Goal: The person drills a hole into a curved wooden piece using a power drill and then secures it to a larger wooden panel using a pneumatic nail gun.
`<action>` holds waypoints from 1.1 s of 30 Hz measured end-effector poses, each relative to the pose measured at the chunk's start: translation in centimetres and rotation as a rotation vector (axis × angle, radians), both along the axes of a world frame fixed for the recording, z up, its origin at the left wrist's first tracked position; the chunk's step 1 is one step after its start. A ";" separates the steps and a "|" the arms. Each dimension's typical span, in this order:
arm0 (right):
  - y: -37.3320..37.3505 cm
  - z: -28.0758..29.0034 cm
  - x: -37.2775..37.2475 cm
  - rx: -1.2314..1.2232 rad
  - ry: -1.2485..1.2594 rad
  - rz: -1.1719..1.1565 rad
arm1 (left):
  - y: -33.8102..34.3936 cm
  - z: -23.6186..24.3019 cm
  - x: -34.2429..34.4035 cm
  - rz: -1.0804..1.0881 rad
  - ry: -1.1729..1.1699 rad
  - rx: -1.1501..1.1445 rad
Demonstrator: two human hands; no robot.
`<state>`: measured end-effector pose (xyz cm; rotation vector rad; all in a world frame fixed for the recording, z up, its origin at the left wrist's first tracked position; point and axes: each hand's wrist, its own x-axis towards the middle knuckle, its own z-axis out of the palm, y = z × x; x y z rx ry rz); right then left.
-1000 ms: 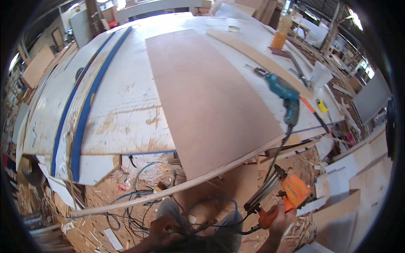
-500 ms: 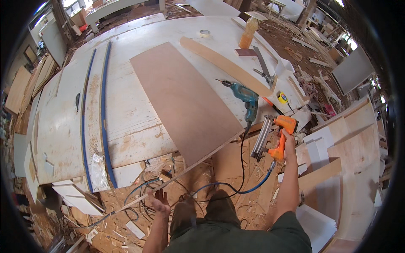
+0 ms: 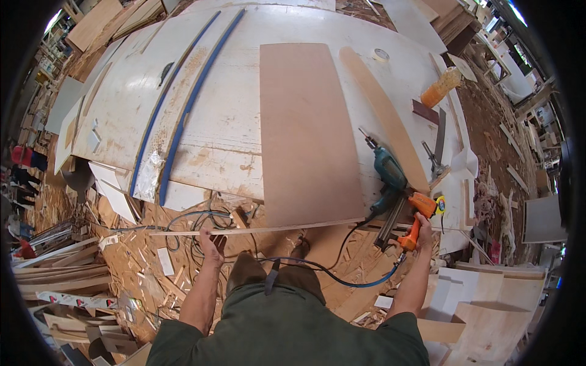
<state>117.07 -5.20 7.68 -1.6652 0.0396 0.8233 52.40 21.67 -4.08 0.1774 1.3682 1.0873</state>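
Note:
My left hand [image 3: 212,247] is at a thin wooden strip [image 3: 238,231], its fingers bent around the strip's underside. The strip lies along the near edge of a brown plywood panel [image 3: 308,134] and sticks out past it to the left. My right hand [image 3: 425,230] grips an orange nail gun [image 3: 417,219] by its handle, near the panel's right front corner. A blue air hose [image 3: 372,282] runs from the gun's base. Close to the gun's magazine, a teal power drill [image 3: 388,171] lies on the white table [image 3: 226,128].
A curved wooden board [image 3: 384,113], a tape roll [image 3: 380,55], a bottle of orange liquid [image 3: 441,86] and a yellow tape measure [image 3: 440,205] lie at the right. Two blue-edged strips [image 3: 201,97] cross the left side. Cables and wood scraps [image 3: 165,262] litter the floor.
The view has swung, so the panel now points straight away from me. My left hand has come up against the strip. The nail gun stays in my right hand, beside the drill's handle.

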 end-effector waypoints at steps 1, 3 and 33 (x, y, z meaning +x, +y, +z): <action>-0.3 -0.3 0.4 -0.024 -0.039 0.010 | 0.4 0.3 0.4 -0.004 -0.002 0.009; 0.0 -0.7 1.1 -0.067 -0.127 0.039 | 0.3 -0.7 -0.2 0.009 -0.005 0.016; 12.7 11.0 -11.7 0.202 0.017 0.298 | 0.3 1.9 8.9 0.061 0.034 0.055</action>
